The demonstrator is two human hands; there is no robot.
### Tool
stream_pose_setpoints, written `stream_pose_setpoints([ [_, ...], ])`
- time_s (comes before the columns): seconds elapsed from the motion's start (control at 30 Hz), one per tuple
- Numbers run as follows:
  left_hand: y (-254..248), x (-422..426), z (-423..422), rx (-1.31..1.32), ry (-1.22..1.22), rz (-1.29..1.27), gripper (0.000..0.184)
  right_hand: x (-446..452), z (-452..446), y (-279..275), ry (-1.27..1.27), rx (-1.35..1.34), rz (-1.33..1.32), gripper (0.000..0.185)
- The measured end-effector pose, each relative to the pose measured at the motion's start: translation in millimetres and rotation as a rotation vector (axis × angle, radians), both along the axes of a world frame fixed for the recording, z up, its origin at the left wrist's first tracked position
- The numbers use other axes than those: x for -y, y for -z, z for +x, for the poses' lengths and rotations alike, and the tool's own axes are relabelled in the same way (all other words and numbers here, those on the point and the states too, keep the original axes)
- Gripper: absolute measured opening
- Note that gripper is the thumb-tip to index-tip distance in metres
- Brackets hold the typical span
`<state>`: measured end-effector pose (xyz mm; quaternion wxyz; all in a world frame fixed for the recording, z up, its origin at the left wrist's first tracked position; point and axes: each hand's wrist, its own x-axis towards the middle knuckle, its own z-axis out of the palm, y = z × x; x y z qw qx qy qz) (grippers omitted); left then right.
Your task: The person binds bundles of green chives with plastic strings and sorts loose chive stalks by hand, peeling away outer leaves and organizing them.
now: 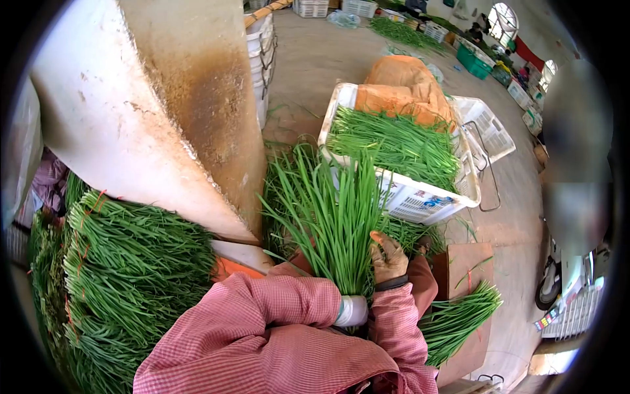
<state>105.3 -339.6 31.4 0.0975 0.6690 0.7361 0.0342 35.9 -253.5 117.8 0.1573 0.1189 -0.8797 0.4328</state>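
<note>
A thick bunch of long green leaves, which look like garlic chives (338,230), stands upright in front of me with its leaf tips pointing away. My left hand is hidden behind the lower part of the bunch and the forearm; only its pale cuff (353,310) shows at the base of the stalks. My right hand (390,258), in a soiled glove, is at the bunch's right edge. Its fingers are curled toward the leaves, with an orange fingertip showing; whatever they pinch cannot be made out.
At left, tied bundles of chives (131,262) are stacked beside a stained white slab (190,111). Ahead stands a white crate (420,200) of chives with an orange sack (403,88). Another tied bundle (462,322) lies on brown board (476,262) at right.
</note>
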Motion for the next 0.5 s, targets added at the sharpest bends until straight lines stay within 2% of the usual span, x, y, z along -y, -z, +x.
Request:
stream_pose_setpoints([
  [0.07,18.6,-7.3,0.9,-0.013,0.072,0.033,0.012,17.0,-7.6,-39.6,-0.065,-0.082,0.103,0.024],
  [0.1,-18.4,-3.1,-2.8,0.048,0.056,-0.099,0.014,25.1,-15.3,-46.5,-0.102,-0.156,0.159,0.024],
  [0.2,-11.1,-1.8,-0.4,-0.003,0.026,0.003,0.015,59.2,-37.2,-69.3,-0.226,-0.395,0.282,0.020],
  [0.23,-27.9,-4.4,-3.2,0.150,-0.011,-0.163,0.017,70.2,-46.0,-65.5,-0.279,-0.334,0.300,0.017],
  [0.27,-36.4,-5.7,-7.2,0.159,-0.006,-0.195,0.017,81.4,-53.2,-62.2,-0.333,-0.273,0.318,0.015],
  [0.33,-41.7,-6.2,-5.7,0.163,0.000,-0.214,0.016,104.1,-60.5,-65.2,-0.349,0.048,0.485,0.019],
  [0.4,-42.1,-5.8,-3.5,0.158,-0.004,-0.211,0.016,118.4,-77.8,-49.4,-0.422,0.082,0.576,0.027],
  [0.5,-42.0,-3.4,-2.0,0.151,-0.007,-0.212,0.016,134.4,-91.5,-43.0,-0.391,0.248,0.871,0.029],
])
